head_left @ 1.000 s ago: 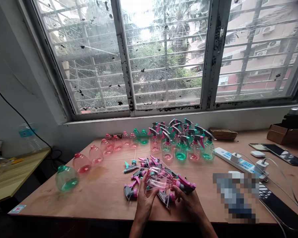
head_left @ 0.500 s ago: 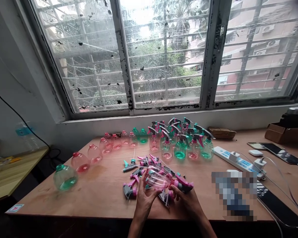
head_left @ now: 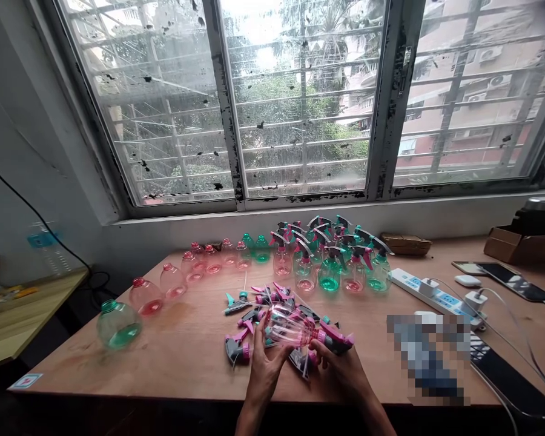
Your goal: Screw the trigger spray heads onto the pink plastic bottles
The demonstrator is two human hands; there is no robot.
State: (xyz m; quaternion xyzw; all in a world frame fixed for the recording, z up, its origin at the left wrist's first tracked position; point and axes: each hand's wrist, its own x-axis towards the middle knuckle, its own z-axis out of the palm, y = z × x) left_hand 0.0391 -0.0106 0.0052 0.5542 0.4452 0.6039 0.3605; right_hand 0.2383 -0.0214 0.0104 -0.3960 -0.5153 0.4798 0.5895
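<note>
- Pink transparent bottle (head_left: 288,325) is being held on its side at lower centre of the frame, neck pointing right; a grey-and-pink spray head (head_left: 338,339) is sitting at its mouth.
- Left hand (head_left: 267,365) is cupping the bottle's body, thumb below, fingers behind the base end.
- Right hand (head_left: 340,363) is closing, fingers bent, around the spray head's collar; exact fingertip contact is not showing.
- Step in hand, as judged: the head is being fitted to the neck. Thread engagement is not showing. Next move would be calling for a steady body grip and a firm, straight twist of the collar.
- Loose spray heads (head_left: 234,351) are lying in a pile beneath and around the bottle.
- Spray bottles with heads (head_left: 330,277) are standing grouped right of upper centre on the tabletop (head_left: 181,363); headless bottles (head_left: 173,283) are lining its left side.
- Power strip (head_left: 409,281) is lying at right, blue marks surrounding its sockets.
- Markings: a sticker (head_left: 27,381) at lower left is showing a pink mark, illegible; a water bottle (head_left: 49,242) at far left is bearing a blue label, unreadable. No brand is reading clearly.
</note>
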